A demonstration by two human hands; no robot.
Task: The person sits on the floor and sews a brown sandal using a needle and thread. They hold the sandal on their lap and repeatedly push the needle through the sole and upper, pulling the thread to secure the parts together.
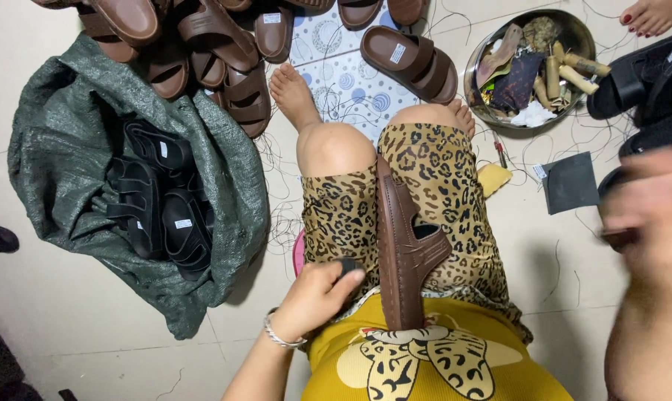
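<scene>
A green sack [69, 119] is seen stuffed with black sandals [158, 200]; brown sandals [202, 44] are heaped beyond, unbagged. One brown sandal [403, 245] is wedged on edge between the thighs. The left hand [317, 297] is clenched around a small dark object [346, 266]. The right hand [648, 215] is blurred; its fingers cannot be told.

Pale tiled floor [69, 327] fills most of the frame, its grout lines faint, with dark loose threads [276, 223] strewn across it; a patterned mat [343, 74] of blue circles on white lies at upper centre; a green woven sack [61, 148] slumps open at left; a metal bowl [573, 33] of scraps sits at upper right; a dark square patch [571, 182] lies on the floor at right; light is even and soft, with weak shadows.
</scene>
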